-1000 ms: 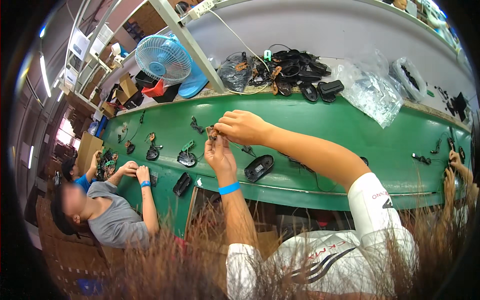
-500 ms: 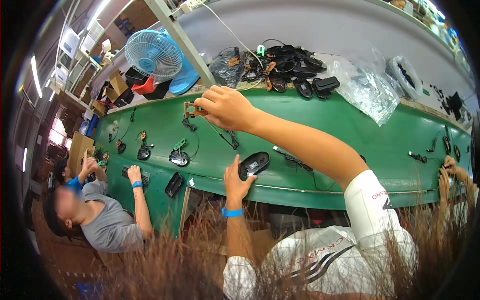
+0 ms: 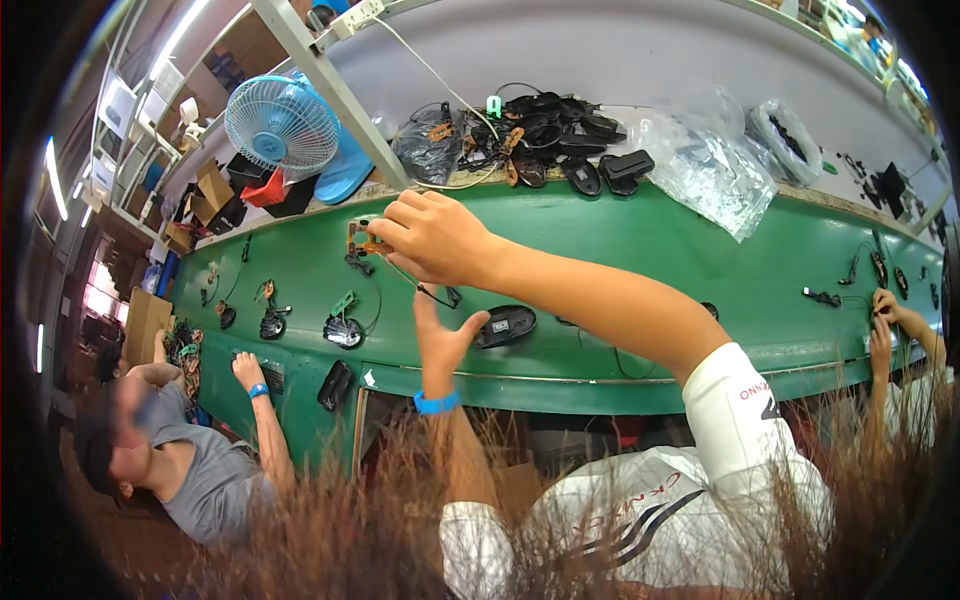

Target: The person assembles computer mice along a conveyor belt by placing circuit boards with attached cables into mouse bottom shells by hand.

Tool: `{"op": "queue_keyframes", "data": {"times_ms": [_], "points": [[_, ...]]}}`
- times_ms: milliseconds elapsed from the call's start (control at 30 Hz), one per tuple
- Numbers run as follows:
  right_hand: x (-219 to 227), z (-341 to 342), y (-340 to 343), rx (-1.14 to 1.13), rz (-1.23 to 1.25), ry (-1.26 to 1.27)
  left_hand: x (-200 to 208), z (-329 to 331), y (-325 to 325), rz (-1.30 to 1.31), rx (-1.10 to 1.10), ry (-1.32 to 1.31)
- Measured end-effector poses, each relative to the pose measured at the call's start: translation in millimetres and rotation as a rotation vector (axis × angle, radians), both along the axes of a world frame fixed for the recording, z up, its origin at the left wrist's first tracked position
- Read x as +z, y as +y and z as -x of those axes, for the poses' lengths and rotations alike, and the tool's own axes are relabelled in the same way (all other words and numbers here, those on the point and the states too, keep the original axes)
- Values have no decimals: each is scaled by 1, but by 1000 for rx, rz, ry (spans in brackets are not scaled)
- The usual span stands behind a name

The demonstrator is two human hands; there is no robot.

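My right hand [image 3: 435, 240] reaches across the belt with its fingers closed on a small orange-brown circuit board [image 3: 358, 237]. A thin cable [image 3: 400, 270] hangs from the board toward my left hand [image 3: 442, 345]. That hand has thumb and fingers apart; its fingertips are beside the cable, and contact with it cannot be made out. Close to the left thumb, an oval black mouse shell [image 3: 506, 327] lies on the green belt [image 3: 600, 235], hollow side up with a pale label inside.
Left on the belt sit several black mouse parts with cables [image 3: 343, 330]. A black tray-like part [image 3: 336, 386] lies nearer the edge. Behind are a heap of black shells [image 3: 555, 130], plastic bags [image 3: 700, 170] and a blue fan [image 3: 283, 122]. Co-workers' hands [image 3: 247, 370] are at both sides.
My left hand has moved off the mouse shell toward the cable. The right hand still grips the circuit board. The whole view has shifted slightly.
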State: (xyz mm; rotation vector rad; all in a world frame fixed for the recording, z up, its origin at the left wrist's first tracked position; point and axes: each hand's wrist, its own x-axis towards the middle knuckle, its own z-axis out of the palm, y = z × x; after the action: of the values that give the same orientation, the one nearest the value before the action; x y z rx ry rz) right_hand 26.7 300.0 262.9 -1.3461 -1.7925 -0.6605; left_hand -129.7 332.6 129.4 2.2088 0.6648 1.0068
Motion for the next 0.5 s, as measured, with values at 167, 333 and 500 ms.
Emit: {"op": "queue_keyframes", "data": {"times_ms": [167, 333, 500], "points": [[3, -16, -13, -56, -6, -10, -37, 7, -18, -65, 229, 12], [-10, -23, -19, -69, 28, 6, -50, 5, -70, -169, 140, 178], [-18, -17, -21, -38, 60, 53, -52, 5, -77, -219, 140, 297]]}}
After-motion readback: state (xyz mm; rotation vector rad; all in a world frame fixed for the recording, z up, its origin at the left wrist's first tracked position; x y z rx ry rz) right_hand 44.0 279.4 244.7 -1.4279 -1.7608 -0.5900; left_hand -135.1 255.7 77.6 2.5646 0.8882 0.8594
